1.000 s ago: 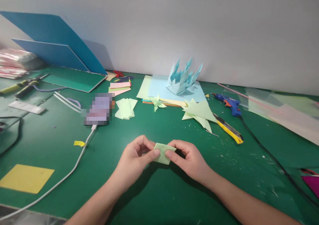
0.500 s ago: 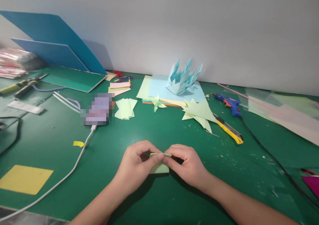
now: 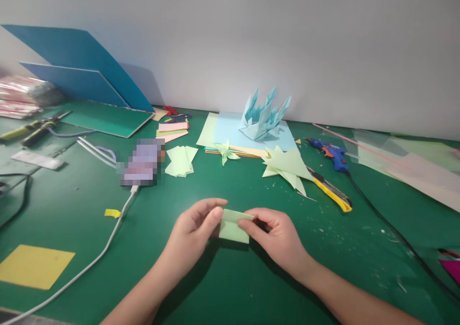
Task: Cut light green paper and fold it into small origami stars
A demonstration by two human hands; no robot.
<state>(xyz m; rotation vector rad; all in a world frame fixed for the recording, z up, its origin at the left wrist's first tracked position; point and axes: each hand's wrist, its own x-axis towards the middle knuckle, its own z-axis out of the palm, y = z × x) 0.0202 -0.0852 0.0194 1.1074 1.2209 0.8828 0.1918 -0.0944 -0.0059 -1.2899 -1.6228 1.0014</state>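
A small folded piece of light green paper [image 3: 233, 226] is held just above the green table mat [image 3: 230, 277], near the front middle. My left hand [image 3: 192, 234] pinches its left edge with thumb and fingers. On its right side, my right hand [image 3: 276, 236] grips it with thumb on top and fingers curled beneath. The paper's flat face is tilted toward me.
Behind lie a stack of green paper pieces [image 3: 180, 160], a light blue origami crown [image 3: 264, 114] on coloured sheets, green folded triangles [image 3: 287, 167], a yellow utility knife [image 3: 332, 193], a blue glue gun [image 3: 330, 152] with its black cord, a white cable [image 3: 104, 248] and a yellow square [image 3: 34, 266].
The paper was pressed down flat and edge-on half a second ago. Now both hands have lifted it and turned its face up again.
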